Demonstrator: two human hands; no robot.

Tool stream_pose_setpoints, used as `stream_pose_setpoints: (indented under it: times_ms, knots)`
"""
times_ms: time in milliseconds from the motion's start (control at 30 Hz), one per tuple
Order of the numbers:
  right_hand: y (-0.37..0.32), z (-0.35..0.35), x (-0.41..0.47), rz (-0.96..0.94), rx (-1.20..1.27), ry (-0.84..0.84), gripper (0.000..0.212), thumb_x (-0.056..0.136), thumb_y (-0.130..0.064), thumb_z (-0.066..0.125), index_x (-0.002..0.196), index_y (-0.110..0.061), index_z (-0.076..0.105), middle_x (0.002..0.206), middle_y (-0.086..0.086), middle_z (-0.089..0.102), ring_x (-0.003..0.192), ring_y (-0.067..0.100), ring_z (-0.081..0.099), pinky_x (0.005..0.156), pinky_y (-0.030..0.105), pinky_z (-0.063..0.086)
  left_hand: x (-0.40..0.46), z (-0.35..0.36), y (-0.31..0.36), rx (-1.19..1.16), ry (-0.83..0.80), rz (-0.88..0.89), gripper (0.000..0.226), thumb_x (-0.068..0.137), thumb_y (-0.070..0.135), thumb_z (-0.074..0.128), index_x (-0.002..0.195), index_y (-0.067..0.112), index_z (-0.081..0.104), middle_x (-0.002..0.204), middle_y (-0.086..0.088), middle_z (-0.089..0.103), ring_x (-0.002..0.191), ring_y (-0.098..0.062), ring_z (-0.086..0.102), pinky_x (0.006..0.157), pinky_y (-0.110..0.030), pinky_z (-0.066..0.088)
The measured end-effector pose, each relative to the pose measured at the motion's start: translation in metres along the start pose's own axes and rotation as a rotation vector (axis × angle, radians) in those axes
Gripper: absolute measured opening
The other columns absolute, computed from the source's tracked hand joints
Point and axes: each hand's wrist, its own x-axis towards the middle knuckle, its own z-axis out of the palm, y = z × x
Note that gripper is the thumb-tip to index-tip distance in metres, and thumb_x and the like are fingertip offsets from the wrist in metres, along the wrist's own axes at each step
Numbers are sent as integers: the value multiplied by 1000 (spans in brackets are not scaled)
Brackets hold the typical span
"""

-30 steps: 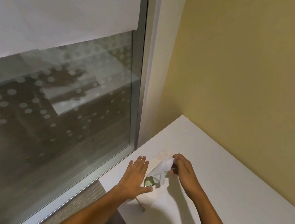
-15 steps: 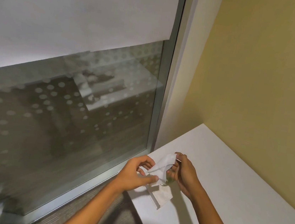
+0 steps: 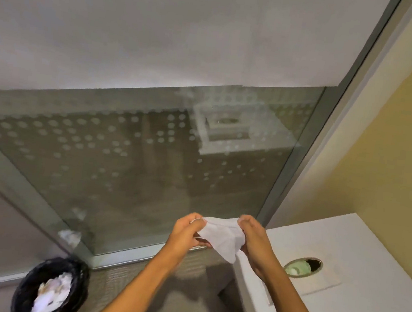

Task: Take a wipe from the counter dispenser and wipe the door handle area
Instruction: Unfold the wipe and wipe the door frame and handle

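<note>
You hold the wipe (image 3: 221,236) stretched between both hands, just off the desk's (image 3: 358,257) left edge: left hand (image 3: 186,233) fingers pinch one end, right hand (image 3: 254,242) fingers the other. It is clear of the dispenser hole (image 3: 303,267), so the taking step looks done. No door handle in view; next, find it and carry the wipe there.

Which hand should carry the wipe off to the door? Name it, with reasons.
Probably the left hand. It grips the wipe on the open floor side, by the glass wall; the right hand is against the counter. No door handle is in view.
</note>
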Motion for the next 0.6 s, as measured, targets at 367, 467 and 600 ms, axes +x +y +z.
stream_pose_setpoints:
  times_ms: [367,467,600]
  knots:
    - [-34,152,-91,-123,199,-353,18,102,-17,46,88,-8,54,76,7,54,64,11,50,59,25,47,-107,-135,3,-479,277,-95,35,110,34,42,119,6,62,111,-15,72,93,-25,70,71,-37,55]
    - [-35,189,-119,-127,246,-442,17,103,-19,46,89,-12,51,69,0,56,60,10,51,61,27,47,-139,-171,-1,-561,304,-119,43,109,40,42,129,7,60,119,-15,72,98,-26,68,77,-37,55]
    - [-36,230,-148,-172,294,-496,15,104,-22,46,94,-12,51,76,6,54,67,14,52,63,30,46,-171,-210,-7,-600,327,-124,50,110,43,38,132,3,59,128,-21,69,105,-32,67,84,-40,53]
